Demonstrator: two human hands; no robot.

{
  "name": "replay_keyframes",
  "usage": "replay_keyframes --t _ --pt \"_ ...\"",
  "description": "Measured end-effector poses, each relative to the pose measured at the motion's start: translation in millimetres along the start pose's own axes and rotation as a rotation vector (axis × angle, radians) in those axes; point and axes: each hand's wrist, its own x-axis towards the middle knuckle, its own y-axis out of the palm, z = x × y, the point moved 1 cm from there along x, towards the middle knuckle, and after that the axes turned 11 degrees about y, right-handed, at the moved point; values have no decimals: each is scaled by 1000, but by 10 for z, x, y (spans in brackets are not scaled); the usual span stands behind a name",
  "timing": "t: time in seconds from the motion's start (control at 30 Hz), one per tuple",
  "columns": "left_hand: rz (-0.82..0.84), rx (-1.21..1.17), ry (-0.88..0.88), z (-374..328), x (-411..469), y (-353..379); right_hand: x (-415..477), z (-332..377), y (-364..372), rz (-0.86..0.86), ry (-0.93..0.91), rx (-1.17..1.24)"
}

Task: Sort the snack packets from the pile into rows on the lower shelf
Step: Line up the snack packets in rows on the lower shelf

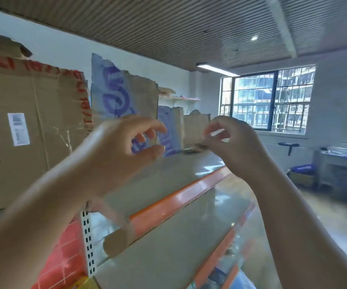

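orange trim (181, 197) edges the grey top shelf (168, 180), and both bare hands are raised just above that board, level with each other and near together without touching. the left hand (118, 149) is half open: its fingers bend in a loose c with a clear gap to the thumb, and nothing shows between them. the right hand (235, 147) has its thumb and forefinger tips brought together in a ring, the other fingers curled beneath; motion blur hides whether anything is pinched there. a small dark thing (191, 150) lies on the board just beside those fingertips, too blurred to name.

the snack packets (241, 280) show only as blurred blue and pale shapes at the bottom edge, under the lower shelf board (179, 247), well below and apart from both hands. neither hand touches them.

behind the hands stand a large cardboard box (33, 126) with red lettering and a torn cardboard sheet (122, 97) printed in blue. a white slotted upright (88, 245) and a red panel (64, 257) sit at lower left. a barred window (272, 101) is at the right.
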Motion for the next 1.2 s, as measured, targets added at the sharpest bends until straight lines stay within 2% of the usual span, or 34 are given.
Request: replay_keyframes --t 0.3,0.5,0.6,0.77,0.93,1.2 --pt "190 41 110 -753 1443 1132 428 -1279 -1608 -73 84 -14" --pt "269 70 108 -924 2144 1836 757 -2098 -2136 -36 112 -56" --pt "276 65 93 -861 2384 2170 923 -2408 -2242 4 138 -30" --pt "327 62 55 -630 2708 2670 1267 -2870 -2270 45 130 -151" --pt "389 80 -7 -195 2986 3020 1675 -3266 -2056 90 96 -178" --pt "391 94 -69 606 3736 3677 2666 -3741 -1647 175 10 -317"
